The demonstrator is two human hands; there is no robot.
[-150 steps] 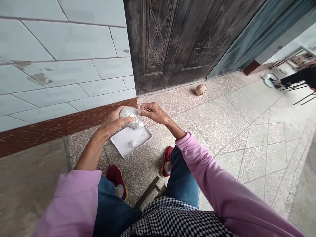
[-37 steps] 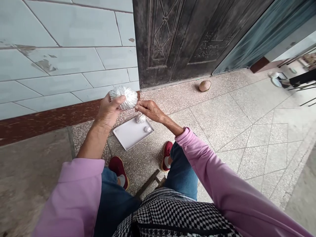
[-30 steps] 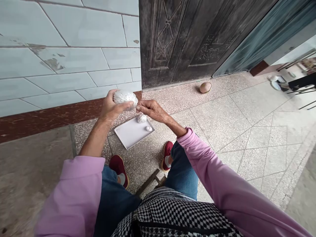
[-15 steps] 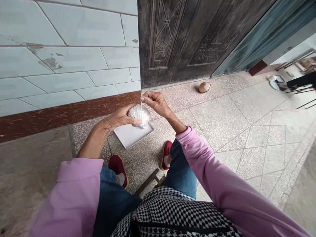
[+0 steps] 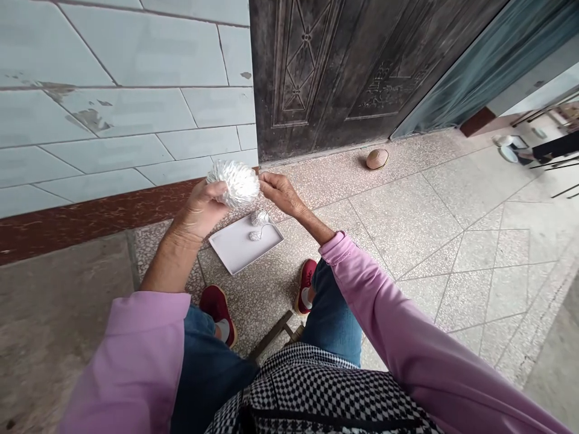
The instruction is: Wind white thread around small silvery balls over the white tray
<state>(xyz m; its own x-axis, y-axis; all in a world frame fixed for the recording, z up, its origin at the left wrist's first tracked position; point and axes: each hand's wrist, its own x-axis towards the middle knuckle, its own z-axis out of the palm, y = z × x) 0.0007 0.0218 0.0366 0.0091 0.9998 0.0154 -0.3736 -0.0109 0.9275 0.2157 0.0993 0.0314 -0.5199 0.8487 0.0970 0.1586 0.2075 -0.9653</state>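
Note:
My left hand [image 5: 205,208] is wrapped around the near left side of a fluffy ball of white yarn [image 5: 237,184], its thumb pressed on the front. The ball is held up in the air, above and behind a tray. At the ball's right edge, my right hand [image 5: 278,191] is closed in a pinch, where the yarn's strand meets the fingertips; the strand is hardly visible. Below, a shallow white tray [image 5: 233,253] lies on the floor. In its far right part rest a small white yarn ball [image 5: 259,217] and a smaller one [image 5: 255,235], with a thin thread beside them.
A round pinkish object [image 5: 377,159] sits on the floor by the dark carved door [image 5: 316,78]. A tiled wall [image 5: 136,108] rises at the left. My red shoes [image 5: 218,310] flank the tray's near side. Dishes and thin-legged furniture stand at the far right.
My left hand has lifted the yarn ball up and left and turned it, uncovering the small balls in the tray. My right hand has stayed near the same place, now against the ball's edge.

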